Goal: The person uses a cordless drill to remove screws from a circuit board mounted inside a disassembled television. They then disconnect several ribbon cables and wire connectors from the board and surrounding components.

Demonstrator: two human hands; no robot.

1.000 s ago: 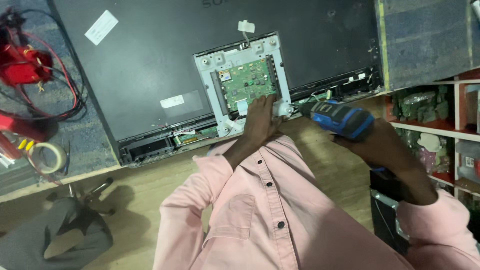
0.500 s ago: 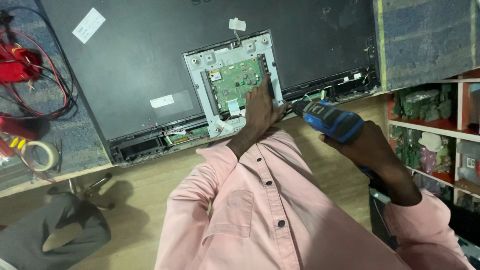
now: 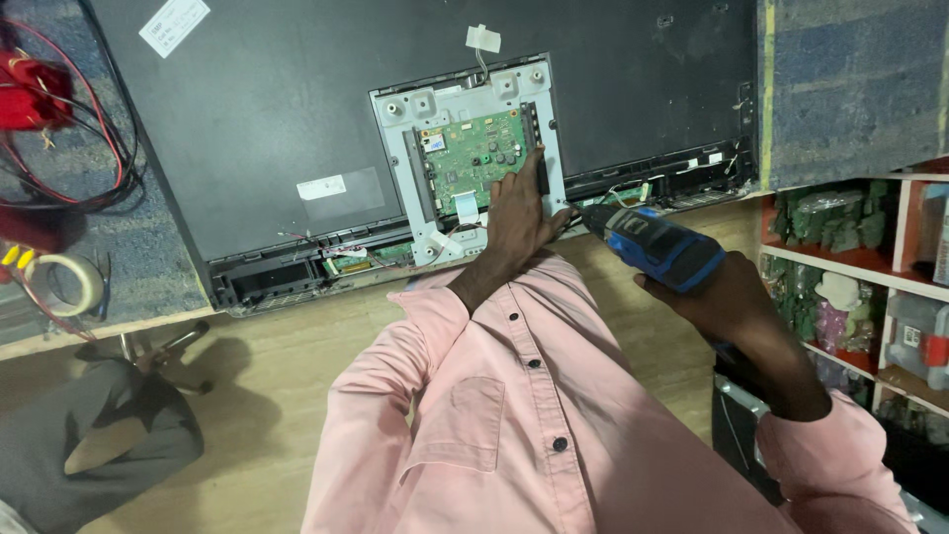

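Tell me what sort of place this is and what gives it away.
Probably an electronics repair workshop. A large flat-panel screen lies face down with its back opened to a green circuit board; the right hand grips a blue power screwdriver, and red and black cables and a roll of tape lie nearby.

Left hand (image 3: 516, 213) and drill (image 3: 657, 245) crowd the circuit board (image 3: 473, 158).

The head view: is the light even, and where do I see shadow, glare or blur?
Head view: the light is soft and fairly even; the dark back panel shows only a dull sheen, no hard glare; a shadow lies on the wooden floor by the stool; the green circuit board under the left hand is sharp; the blue drill in the right hand looks slightly soft.
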